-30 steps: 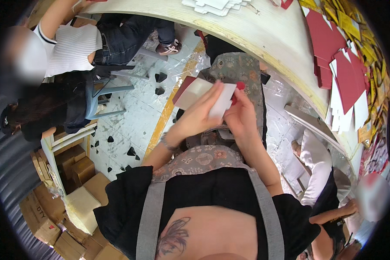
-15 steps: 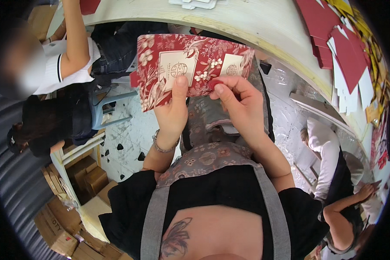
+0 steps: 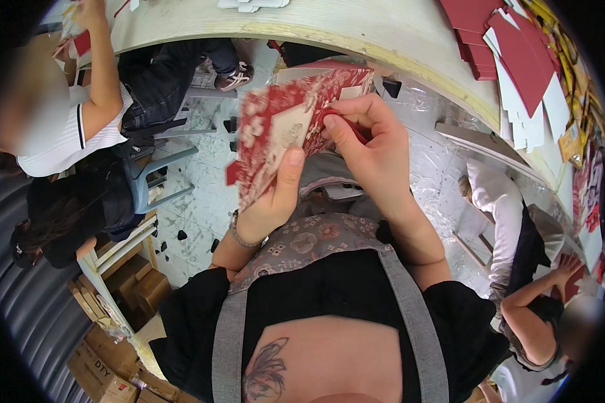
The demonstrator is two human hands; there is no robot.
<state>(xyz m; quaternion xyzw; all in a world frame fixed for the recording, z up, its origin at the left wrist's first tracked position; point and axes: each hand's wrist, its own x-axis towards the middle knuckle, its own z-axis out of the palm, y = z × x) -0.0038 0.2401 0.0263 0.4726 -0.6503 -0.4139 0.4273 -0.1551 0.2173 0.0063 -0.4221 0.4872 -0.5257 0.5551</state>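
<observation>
A folded red card with cream floral print [image 3: 261, 111] is raised in front of my chest, tilted and blurred by motion. My left hand [image 3: 273, 203] is closed on its lower left part, thumb on the front beside a cream label. The fingers behind the card are hidden. A red tab sticks out at the card's left edge. My right hand [image 3: 376, 144] is closed in a pinch at the card's right half. Between its thumb and finger shows a small red piece [image 3: 327, 113], which touches the card; I cannot tell what it is.
Ahead lies a pale table [image 3: 356, 30] with white paper pieces [image 3: 255, 4]. Red and white card sheets [image 3: 517, 67] are stacked at its right. People sit or work on both sides, near a blue stool [image 3: 141, 181]. Cardboard boxes [image 3: 94, 366] stand lower left.
The card has turned from nearly flat-on to a steeper tilt, its left side lower. My left hand has moved slightly down with it; my right hand keeps its pinch, slightly higher.
</observation>
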